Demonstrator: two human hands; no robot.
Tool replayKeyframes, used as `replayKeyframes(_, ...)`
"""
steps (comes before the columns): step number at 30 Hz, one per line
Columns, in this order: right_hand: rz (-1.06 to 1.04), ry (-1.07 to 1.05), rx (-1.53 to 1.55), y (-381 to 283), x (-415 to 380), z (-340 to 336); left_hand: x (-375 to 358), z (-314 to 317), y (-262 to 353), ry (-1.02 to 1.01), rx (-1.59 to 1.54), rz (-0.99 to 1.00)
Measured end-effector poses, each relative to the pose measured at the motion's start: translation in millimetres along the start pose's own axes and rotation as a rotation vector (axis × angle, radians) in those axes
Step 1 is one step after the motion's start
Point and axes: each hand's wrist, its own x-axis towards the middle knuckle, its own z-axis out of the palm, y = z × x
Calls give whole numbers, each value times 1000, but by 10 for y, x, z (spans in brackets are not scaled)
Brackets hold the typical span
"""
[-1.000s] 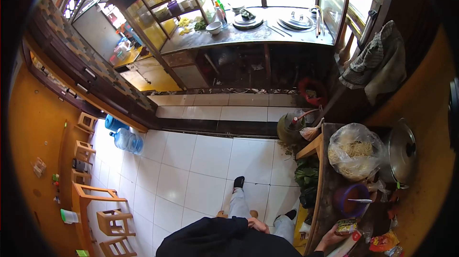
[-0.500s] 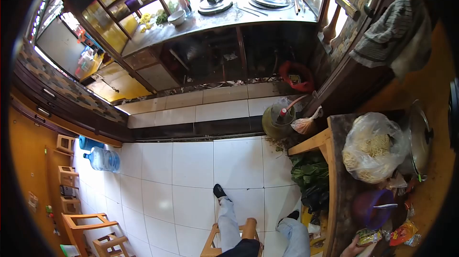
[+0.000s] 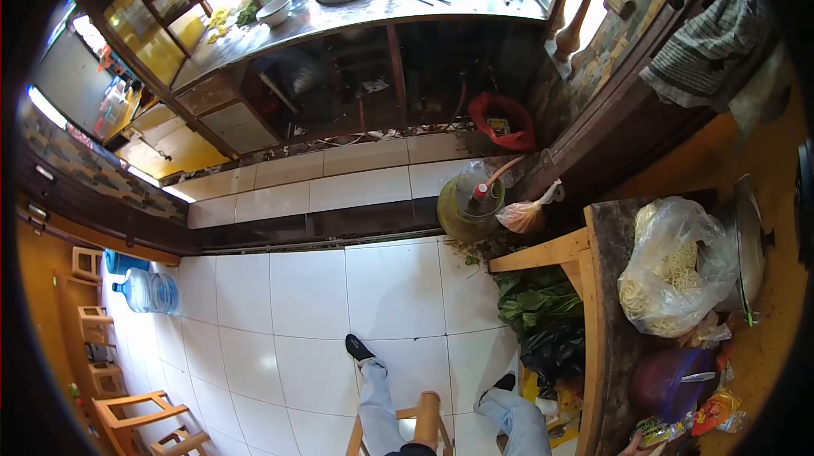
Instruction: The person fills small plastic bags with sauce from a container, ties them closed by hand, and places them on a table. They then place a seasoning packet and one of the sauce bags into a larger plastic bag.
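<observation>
At the bottom right edge, my right hand (image 3: 633,446) is only partly in frame, its fingers against a small yellow-green plastic packet (image 3: 661,432) that it appears to grip. The packet lies on the worn wooden table (image 3: 609,354), just below a purple bowl (image 3: 666,388) with a light-coloured handle sticking out. Beside the packet is an orange-red packet (image 3: 717,412). Further up the table sits a clear plastic bag of noodles (image 3: 678,274). My left hand is out of view; a dark sleeve edge (image 3: 414,449) shows at the bottom middle.
My legs (image 3: 379,401) straddle a wooden stool (image 3: 428,414). Leafy greens (image 3: 538,303) and a black bag (image 3: 551,350) lie beneath the table. A green gas cylinder (image 3: 462,210) stands near a doorstep, below a stall counter (image 3: 365,15). Water bottles (image 3: 148,291) and stools are left.
The view has turned slightly, so the stall, floor and stools sit further left in frame. My right hand stays at the yellow-green packet.
</observation>
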Motion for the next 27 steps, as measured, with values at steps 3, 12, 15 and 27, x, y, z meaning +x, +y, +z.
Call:
replayKeyframes(3, 28, 10, 0, 51, 1, 0, 44, -106, -8, -29, 82, 38)
replayKeyframes(12, 9, 138, 67, 416, -129, -36, 193, -1067, 1181, -3, 361, 391)
replayKeyframes(15, 256, 274, 214, 800, -234, 26, 197, -1237, 1357, 57, 365, 398)
replayKeyframes(27, -178, 249, 327, 187, -47, 93, 1093, -1554, 1100, 193, 294, 417)
